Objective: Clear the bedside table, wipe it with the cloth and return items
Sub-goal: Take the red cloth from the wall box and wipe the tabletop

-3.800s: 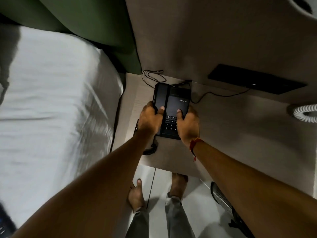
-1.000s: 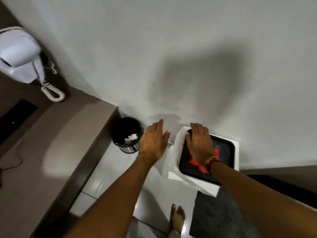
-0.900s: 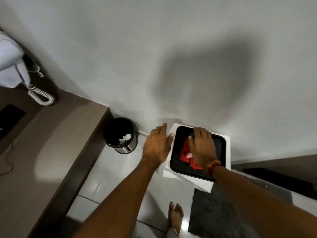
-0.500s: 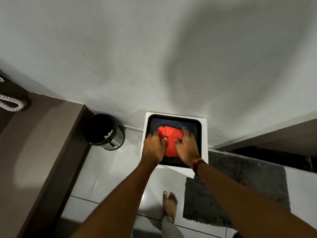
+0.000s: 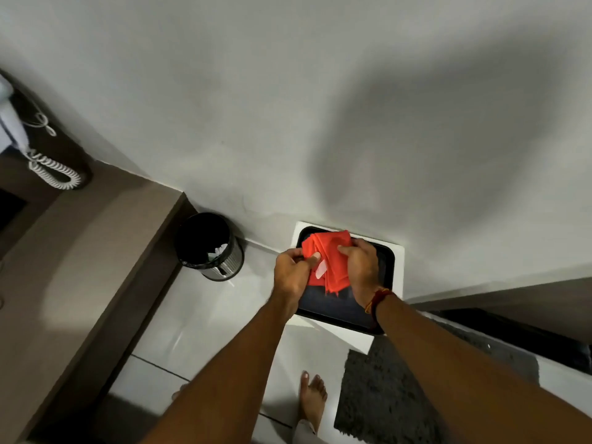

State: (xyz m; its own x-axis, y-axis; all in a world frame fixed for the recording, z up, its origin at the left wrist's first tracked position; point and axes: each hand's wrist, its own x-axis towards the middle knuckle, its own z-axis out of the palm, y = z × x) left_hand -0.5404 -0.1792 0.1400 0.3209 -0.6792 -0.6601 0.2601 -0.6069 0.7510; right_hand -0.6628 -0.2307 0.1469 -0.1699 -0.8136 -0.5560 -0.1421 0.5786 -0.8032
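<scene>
A red cloth hangs folded between both my hands, just above a black tray that rests on a white stand against the wall. My left hand pinches the cloth's left edge. My right hand grips its right side, a red thread band on that wrist. The brown bedside tabletop runs along the left, apart from my hands.
A black waste bin with white paper inside stands on the floor between the table and the stand. A white wall-mounted device with a coiled cord is at far left. A dark mat lies at lower right, next to my bare feet.
I turned from the black phone on the bedside table to the tray. Both hands closed on the red cloth and raised it off the tray; the cloth is partly unfolding.
</scene>
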